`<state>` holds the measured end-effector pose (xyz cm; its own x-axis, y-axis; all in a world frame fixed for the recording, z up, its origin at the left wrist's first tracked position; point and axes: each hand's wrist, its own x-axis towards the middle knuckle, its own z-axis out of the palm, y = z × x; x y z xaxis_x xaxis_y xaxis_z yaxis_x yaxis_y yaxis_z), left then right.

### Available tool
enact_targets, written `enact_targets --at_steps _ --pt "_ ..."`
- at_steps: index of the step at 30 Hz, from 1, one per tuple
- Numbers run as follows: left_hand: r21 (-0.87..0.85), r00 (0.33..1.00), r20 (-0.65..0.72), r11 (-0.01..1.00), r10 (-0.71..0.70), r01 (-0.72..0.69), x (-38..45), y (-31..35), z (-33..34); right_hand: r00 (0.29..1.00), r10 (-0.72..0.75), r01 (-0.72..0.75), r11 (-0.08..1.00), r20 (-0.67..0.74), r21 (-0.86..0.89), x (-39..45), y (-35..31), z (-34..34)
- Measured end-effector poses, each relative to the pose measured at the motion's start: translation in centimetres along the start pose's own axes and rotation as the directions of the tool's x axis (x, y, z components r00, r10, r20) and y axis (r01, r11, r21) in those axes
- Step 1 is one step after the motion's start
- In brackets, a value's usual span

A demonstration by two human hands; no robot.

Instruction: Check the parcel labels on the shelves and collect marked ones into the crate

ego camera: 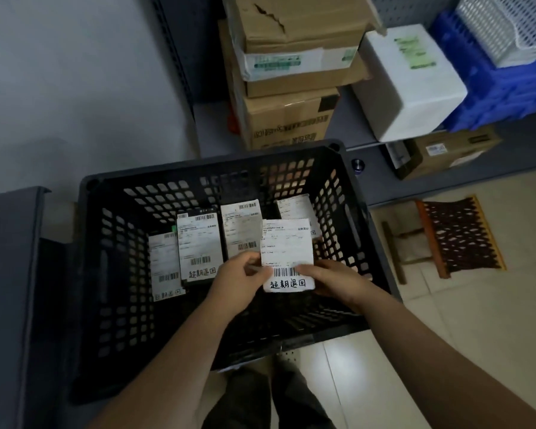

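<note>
Both hands, left (235,284) and right (334,281), pinch marked parcel (287,255) label-up over crate (350,193) | fingers gripping its lower edge | likely lowering beside four collected parcels (200,243)

Both forearms are bare from the bottom edge of the picture up to the wrists, with no sleeve, watch, band or glove on them; the left hand (234,284) and the right hand (338,281) carry no visible rings; below, between the arms, the legs wear dark trousers (260,397), loose and creased in dim light.
</note>
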<state>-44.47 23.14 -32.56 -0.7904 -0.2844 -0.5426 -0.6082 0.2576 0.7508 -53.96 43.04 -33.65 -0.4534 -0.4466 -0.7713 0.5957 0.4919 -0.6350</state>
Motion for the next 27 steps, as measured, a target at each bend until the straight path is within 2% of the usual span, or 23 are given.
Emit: enact_targets --at_steps 6,10,15,19,27 --pt "0.051 0.997 0.080 0.999 0.013 -0.017 1.2 -0.7 1.6 0.996 0.072 -0.075 0.995 0.053 0.059 0.8 0.3 -0.2" --pt "0.076 0.990 0.140 0.997 -0.024 0.013 1.7 -1.4 1.5 0.980 0.199 -0.199 0.980 0.011 -0.005 1.8 0.5 -0.9" --pt "-0.006 1.000 -0.010 1.000 -0.027 0.027 1.8 -1.8 0.6 0.936 0.343 -0.352 0.912 -0.078 -0.210 3.9 0.8 -0.9" --pt "-0.040 0.998 -0.048 0.999 -0.033 0.031 1.8 -2.2 0.0 0.909 0.408 -0.410 0.844 -0.082 -0.346 5.8 0.8 -0.8" --pt "-0.100 0.991 -0.088 0.991 -0.102 0.093 2.3 -3.1 0.0 0.873 0.471 -0.480 0.780 -0.127 -0.402 8.9 2.8 -1.8"
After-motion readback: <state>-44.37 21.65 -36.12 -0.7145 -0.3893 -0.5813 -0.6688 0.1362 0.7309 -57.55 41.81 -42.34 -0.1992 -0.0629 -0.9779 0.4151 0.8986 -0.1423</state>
